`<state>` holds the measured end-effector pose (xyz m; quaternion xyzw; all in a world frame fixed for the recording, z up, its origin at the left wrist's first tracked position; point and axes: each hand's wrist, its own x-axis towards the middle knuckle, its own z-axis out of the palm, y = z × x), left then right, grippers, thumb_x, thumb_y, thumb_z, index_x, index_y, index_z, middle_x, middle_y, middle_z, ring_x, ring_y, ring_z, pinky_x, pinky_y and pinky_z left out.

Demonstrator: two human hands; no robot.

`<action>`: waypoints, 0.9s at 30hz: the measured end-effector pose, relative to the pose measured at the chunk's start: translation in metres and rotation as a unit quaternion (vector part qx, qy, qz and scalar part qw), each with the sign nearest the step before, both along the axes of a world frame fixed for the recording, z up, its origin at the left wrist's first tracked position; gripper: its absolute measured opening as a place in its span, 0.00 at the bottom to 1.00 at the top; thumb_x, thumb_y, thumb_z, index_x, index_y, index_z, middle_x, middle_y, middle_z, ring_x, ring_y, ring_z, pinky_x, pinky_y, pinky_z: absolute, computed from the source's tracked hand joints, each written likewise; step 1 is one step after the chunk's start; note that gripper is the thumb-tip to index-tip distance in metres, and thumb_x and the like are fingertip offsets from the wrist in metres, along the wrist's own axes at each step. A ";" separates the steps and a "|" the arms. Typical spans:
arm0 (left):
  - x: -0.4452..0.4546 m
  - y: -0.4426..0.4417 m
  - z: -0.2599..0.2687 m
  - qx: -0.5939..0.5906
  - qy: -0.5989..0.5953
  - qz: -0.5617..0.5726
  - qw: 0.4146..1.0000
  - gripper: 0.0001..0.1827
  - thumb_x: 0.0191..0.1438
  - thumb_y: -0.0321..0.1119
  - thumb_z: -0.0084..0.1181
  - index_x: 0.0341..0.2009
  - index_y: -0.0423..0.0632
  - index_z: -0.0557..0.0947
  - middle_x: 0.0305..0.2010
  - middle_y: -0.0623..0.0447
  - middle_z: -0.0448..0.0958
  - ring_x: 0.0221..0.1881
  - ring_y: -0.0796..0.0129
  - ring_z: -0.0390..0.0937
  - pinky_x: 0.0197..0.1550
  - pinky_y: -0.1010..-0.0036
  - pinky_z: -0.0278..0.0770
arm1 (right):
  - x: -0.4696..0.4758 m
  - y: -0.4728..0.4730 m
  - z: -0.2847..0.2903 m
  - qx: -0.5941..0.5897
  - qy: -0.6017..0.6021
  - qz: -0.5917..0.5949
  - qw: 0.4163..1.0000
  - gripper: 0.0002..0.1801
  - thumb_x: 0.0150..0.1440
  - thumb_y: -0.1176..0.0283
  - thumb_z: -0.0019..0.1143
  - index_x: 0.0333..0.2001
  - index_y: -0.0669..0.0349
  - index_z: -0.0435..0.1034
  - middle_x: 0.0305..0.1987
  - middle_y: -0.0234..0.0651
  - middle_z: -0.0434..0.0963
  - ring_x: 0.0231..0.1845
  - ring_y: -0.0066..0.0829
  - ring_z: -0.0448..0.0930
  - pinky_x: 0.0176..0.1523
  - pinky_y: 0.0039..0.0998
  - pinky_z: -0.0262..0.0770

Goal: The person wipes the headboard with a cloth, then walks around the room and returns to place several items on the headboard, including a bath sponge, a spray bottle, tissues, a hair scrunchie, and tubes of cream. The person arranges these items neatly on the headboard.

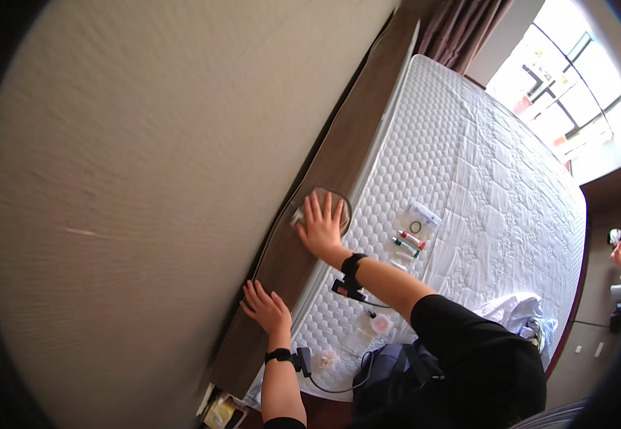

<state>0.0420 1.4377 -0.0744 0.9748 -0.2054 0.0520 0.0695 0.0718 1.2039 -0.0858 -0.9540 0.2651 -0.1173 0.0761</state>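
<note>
My right hand (321,225) lies palm down with fingers spread, over a round, flat thing with a thin dark rim (347,206) on the brown wooden headboard ledge (342,145). What this thing is, I cannot tell; the hand hides much of it. A small whitish, crumpled-looking thing (296,216) shows beside the fingers. Lower down the same ledge, my left hand (268,310) has its fingers apart and holds nothing. Both wrists wear black straps with small cabled devices.
On the white quilted mattress (412,145) are a red tube (412,240), a green tube (406,247), a dark ring (415,227), a clear packet (425,215), a round pink-labelled container (381,324) and a pale pink fluffy item (327,359). Crumpled clothes (514,313) lie at right. The beige wall (144,187) borders the ledge.
</note>
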 end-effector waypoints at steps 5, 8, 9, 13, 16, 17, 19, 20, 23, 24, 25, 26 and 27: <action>-0.001 0.001 0.001 -0.008 0.003 -0.009 1.000 0.26 0.62 0.40 0.34 0.61 0.42 0.61 0.68 0.43 0.55 0.70 0.50 0.50 0.66 0.44 0.43 | 0.005 -0.013 0.005 0.024 -0.008 0.005 1.000 0.40 0.55 0.49 0.45 0.66 0.61 0.53 0.71 0.43 0.52 0.71 0.58 0.45 0.66 0.67 0.36; 0.000 0.002 0.000 -0.009 0.002 -0.009 1.000 0.26 0.62 0.41 0.32 0.62 0.42 0.61 0.68 0.43 0.55 0.70 0.50 0.50 0.66 0.44 0.42 | 0.015 -0.030 0.002 -0.005 -0.040 -0.008 0.999 0.40 0.56 0.48 0.45 0.66 0.62 0.53 0.71 0.43 0.52 0.71 0.59 0.45 0.66 0.67 0.35; 0.000 0.003 -0.001 -0.011 0.002 -0.009 1.000 0.26 0.62 0.41 0.32 0.62 0.42 0.60 0.68 0.43 0.55 0.70 0.50 0.50 0.66 0.44 0.42 | 0.019 -0.036 0.001 -0.009 -0.045 -0.008 0.999 0.40 0.56 0.48 0.44 0.66 0.62 0.53 0.71 0.43 0.52 0.71 0.59 0.46 0.66 0.67 0.35; 0.000 0.004 -0.003 -0.013 -0.001 -0.010 1.000 0.26 0.62 0.41 0.33 0.62 0.43 0.61 0.68 0.44 0.55 0.69 0.51 0.51 0.67 0.45 0.43 | 0.031 -0.052 -0.002 0.001 -0.025 -0.010 1.000 0.40 0.56 0.48 0.43 0.66 0.62 0.53 0.71 0.44 0.52 0.71 0.59 0.46 0.66 0.68 0.35; 0.000 0.004 -0.002 -0.018 -0.003 -0.002 1.000 0.26 0.62 0.40 0.35 0.62 0.44 0.61 0.68 0.44 0.56 0.69 0.51 0.52 0.67 0.46 0.43 | 0.038 -0.059 -0.003 -0.029 -0.041 -0.011 0.999 0.40 0.57 0.47 0.41 0.66 0.62 0.52 0.70 0.44 0.52 0.71 0.60 0.45 0.65 0.69 0.35; -0.001 0.004 -0.002 -0.022 -0.006 -0.006 1.000 0.26 0.61 0.40 0.36 0.62 0.44 0.61 0.68 0.44 0.56 0.69 0.51 0.52 0.67 0.46 0.43 | 0.038 -0.060 -0.005 -0.028 -0.020 -0.012 0.999 0.40 0.57 0.47 0.41 0.66 0.62 0.52 0.71 0.44 0.52 0.71 0.60 0.45 0.65 0.69 0.35; 0.000 0.005 -0.002 -0.029 -0.002 -0.008 1.000 0.26 0.61 0.39 0.37 0.62 0.44 0.61 0.68 0.44 0.56 0.68 0.50 0.53 0.67 0.46 0.43 | 0.040 -0.063 -0.008 -0.036 -0.007 -0.013 0.999 0.40 0.58 0.46 0.39 0.66 0.62 0.51 0.71 0.43 0.51 0.71 0.59 0.45 0.65 0.68 0.35; 0.000 0.006 -0.002 -0.030 0.004 -0.006 1.000 0.25 0.61 0.38 0.38 0.62 0.44 0.61 0.67 0.43 0.57 0.68 0.50 0.54 0.67 0.45 0.44 | 0.042 -0.065 -0.009 -0.047 -0.025 -0.014 0.998 0.40 0.58 0.47 0.38 0.67 0.62 0.51 0.71 0.43 0.51 0.71 0.59 0.45 0.66 0.68 0.35; 0.001 0.007 -0.002 -0.035 -0.001 -0.012 0.999 0.25 0.61 0.37 0.38 0.62 0.45 0.61 0.67 0.43 0.57 0.68 0.50 0.54 0.66 0.44 0.44 | 0.049 -0.080 -0.014 -0.057 -0.020 -0.022 0.998 0.39 0.59 0.47 0.37 0.67 0.61 0.50 0.72 0.41 0.50 0.72 0.59 0.44 0.66 0.68 0.34; 0.001 0.007 -0.003 -0.034 -0.003 -0.014 0.999 0.25 0.61 0.37 0.39 0.62 0.45 0.61 0.67 0.43 0.57 0.68 0.49 0.54 0.66 0.43 0.45 | 0.052 -0.087 -0.015 -0.057 -0.016 -0.024 0.998 0.39 0.59 0.47 0.37 0.67 0.61 0.50 0.72 0.41 0.49 0.72 0.59 0.43 0.66 0.68 0.33; 0.000 0.007 -0.004 -0.032 -0.005 -0.012 0.999 0.25 0.61 0.37 0.39 0.62 0.45 0.61 0.67 0.43 0.57 0.68 0.49 0.54 0.66 0.42 0.45 | 0.055 -0.095 -0.017 -0.055 0.001 -0.028 0.998 0.40 0.59 0.46 0.36 0.67 0.61 0.49 0.73 0.41 0.49 0.72 0.59 0.43 0.66 0.68 0.33; 0.000 0.007 -0.005 -0.028 -0.008 -0.012 1.000 0.25 0.61 0.37 0.39 0.62 0.45 0.61 0.67 0.42 0.57 0.68 0.49 0.54 0.66 0.42 0.44 | 0.057 -0.103 -0.018 -0.055 -0.012 -0.018 0.998 0.40 0.59 0.46 0.36 0.67 0.61 0.49 0.73 0.41 0.49 0.72 0.59 0.42 0.66 0.68 0.33; 0.001 0.007 -0.005 -0.024 -0.013 -0.014 1.000 0.25 0.61 0.36 0.39 0.62 0.45 0.61 0.67 0.42 0.57 0.68 0.49 0.54 0.65 0.42 0.44 | 0.060 -0.111 -0.019 -0.048 0.010 -0.017 0.999 0.40 0.60 0.46 0.35 0.68 0.61 0.48 0.73 0.41 0.48 0.72 0.59 0.42 0.66 0.68 0.32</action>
